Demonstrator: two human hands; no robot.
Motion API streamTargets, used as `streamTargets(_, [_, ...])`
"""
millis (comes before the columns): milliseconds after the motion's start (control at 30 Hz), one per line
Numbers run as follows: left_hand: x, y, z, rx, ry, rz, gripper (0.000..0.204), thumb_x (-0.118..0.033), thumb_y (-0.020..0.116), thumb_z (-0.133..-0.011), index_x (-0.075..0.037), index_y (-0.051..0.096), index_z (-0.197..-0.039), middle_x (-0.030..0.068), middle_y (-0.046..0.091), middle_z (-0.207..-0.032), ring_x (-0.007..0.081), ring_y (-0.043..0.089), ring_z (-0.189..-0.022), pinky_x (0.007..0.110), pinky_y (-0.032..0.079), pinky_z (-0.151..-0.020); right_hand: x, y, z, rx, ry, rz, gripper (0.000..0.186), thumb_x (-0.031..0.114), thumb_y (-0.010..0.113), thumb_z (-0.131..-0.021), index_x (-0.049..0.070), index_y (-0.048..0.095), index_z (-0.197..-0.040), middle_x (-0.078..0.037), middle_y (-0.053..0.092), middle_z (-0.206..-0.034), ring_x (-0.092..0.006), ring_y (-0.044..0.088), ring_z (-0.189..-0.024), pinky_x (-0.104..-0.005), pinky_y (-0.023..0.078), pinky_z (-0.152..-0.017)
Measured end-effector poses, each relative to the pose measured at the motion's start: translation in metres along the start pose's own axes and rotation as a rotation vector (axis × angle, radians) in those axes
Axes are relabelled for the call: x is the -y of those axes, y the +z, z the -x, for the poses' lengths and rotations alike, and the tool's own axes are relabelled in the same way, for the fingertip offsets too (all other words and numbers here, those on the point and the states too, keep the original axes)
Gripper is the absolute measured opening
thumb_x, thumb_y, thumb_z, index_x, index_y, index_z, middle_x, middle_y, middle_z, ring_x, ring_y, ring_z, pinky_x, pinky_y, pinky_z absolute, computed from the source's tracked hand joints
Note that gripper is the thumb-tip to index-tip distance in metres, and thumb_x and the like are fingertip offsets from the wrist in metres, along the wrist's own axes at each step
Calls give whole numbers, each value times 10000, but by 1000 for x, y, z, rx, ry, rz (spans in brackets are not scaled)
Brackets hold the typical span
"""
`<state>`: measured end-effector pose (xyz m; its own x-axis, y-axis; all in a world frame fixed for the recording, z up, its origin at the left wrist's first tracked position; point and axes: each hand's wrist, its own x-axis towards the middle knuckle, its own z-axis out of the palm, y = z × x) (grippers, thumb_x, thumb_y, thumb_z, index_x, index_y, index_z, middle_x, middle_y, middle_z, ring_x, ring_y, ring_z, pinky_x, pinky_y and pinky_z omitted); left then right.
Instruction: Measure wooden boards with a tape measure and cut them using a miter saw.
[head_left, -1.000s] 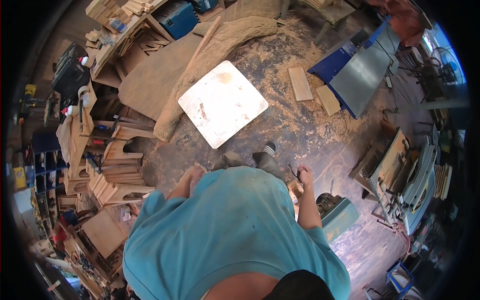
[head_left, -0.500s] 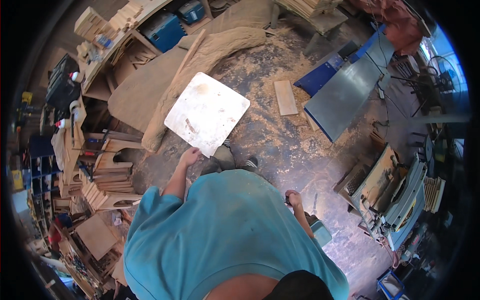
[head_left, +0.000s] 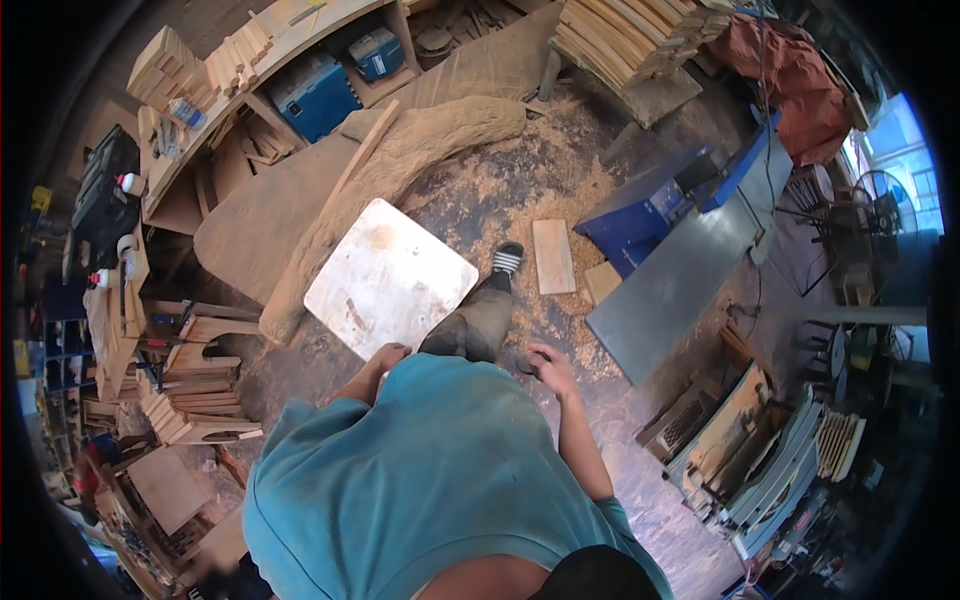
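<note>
A white square panel (head_left: 390, 275) with rounded corners and brown stains lies in front of me, in front of a rough curved log. My left hand (head_left: 390, 357) is closed at the panel's near edge, its fingers partly hidden. The panel's nearest corner is covered by my hand and shirt. My right hand (head_left: 552, 370) is raised in front of my right side with bent fingers. A small dark thing shows at its fingertips, too indistinct to name. One striped shoe (head_left: 507, 258) is stepped forward, right of the panel.
The log (head_left: 440, 125) and a large slab (head_left: 260, 210) lie ahead. Right of my shoe are a flat board (head_left: 553, 257) and a blue machine with a grey metal table (head_left: 690, 290). Wood stacks (head_left: 625, 40) and wooden parts (head_left: 205, 385) stand around. Sawdust covers the floor.
My right hand has swung forward and inward from my side. My right foot has stepped ahead. The view has shifted forward, while my left hand stays at the panel's near edge.
</note>
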<state>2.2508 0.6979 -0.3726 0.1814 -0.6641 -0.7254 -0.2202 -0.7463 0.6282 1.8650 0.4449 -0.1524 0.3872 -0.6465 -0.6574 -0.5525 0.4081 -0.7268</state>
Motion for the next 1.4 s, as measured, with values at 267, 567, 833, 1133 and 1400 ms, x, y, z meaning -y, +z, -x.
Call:
streamTargets(267, [-196, -121, -177, -50, 125, -69, 398, -397, 575, -922, -64, 739, -1064, 157, 726, -1041, 331, 683, -953, 447, 518, -820, 163, -29, -233, 165, -265, 356, 325, 201, 657, -833, 59, 713, -1121, -160, 725, -1095, -250, 681, -1036, -352, 509, -925])
streamTargets(567, [-416, -293, -186, -268, -132, -307, 309, -279, 620, -900, -77, 738, -1101, 119, 723, -1038, 248, 690, -893, 412, 546, -788, 285, -153, -463, 343, 36, 476, 209, 178, 575, -836, 22, 696, -905, -46, 635, -807, -190, 612, -754, -346, 496, -661])
streamTargets(833, [-305, -299, -62, -883, -386, 603, 527, -448, 632, -905, 14, 675, -1154, 120, 723, -948, 192, 683, -716, 348, 556, -661, 444, -124, -597, 537, 43, 725, 192, 174, 572, -833, 39, 695, -894, -26, 598, -782, -176, 583, -710, -345, 477, -608])
streamTargets(1133, [-538, -388, 315, -2561, -270, -37, 837, -433, 598, -949, -26, 200, -1562, 158, 708, -1147, 269, 668, -1040, 372, 495, -943, 596, -62, -643, 584, -314, 737, 184, 191, 590, -839, 70, 708, -910, -12, 564, -739, -149, 551, -634, -326, 441, -513])
streamTargets(1400, [-602, -374, -75, -930, -356, 163, 444, -366, 608, -911, -48, 655, -1218, 179, 711, -1076, 321, 663, -1042, 429, 496, -920, 585, -191, -755, 770, -61, 773, 221, 25, 575, -836, 11, 690, -1024, -10, 582, -779, -121, 548, -690, -278, 434, -599])
